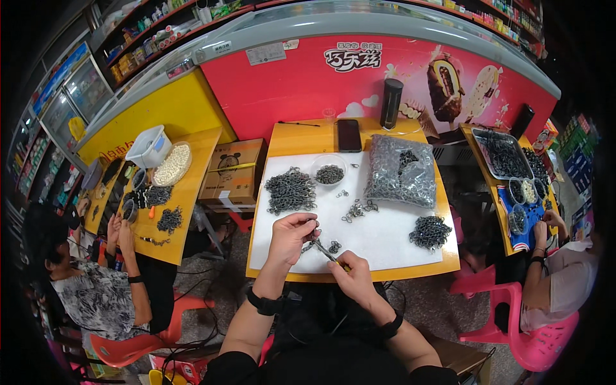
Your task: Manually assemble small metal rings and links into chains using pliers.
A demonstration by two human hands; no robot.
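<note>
Above the front part of a white mat (378, 247), my left hand (290, 239) pinches a small dark metal ring between thumb and fingers. My right hand (352, 276) is closed round pliers (325, 251) with yellow-and-black handles, their tips reaching the ring. A few dark links (334, 247) lie just beyond the pliers. Loose rings (356, 210) are scattered mid-mat. To their left are a heap of dark chain pieces (290, 190) and a round clear tub (330, 172) of small rings. A clear plastic bag (401, 173) bulges with dark links. Another chain heap (429, 232) sits at the right.
A phone (349, 136) and a black cylinder (391, 104) stand along the table's far edge, before a red freezer (276, 90). A cardboard box (231, 172) is left of the table. Two people work at side tables, one on a pink chair (507, 308).
</note>
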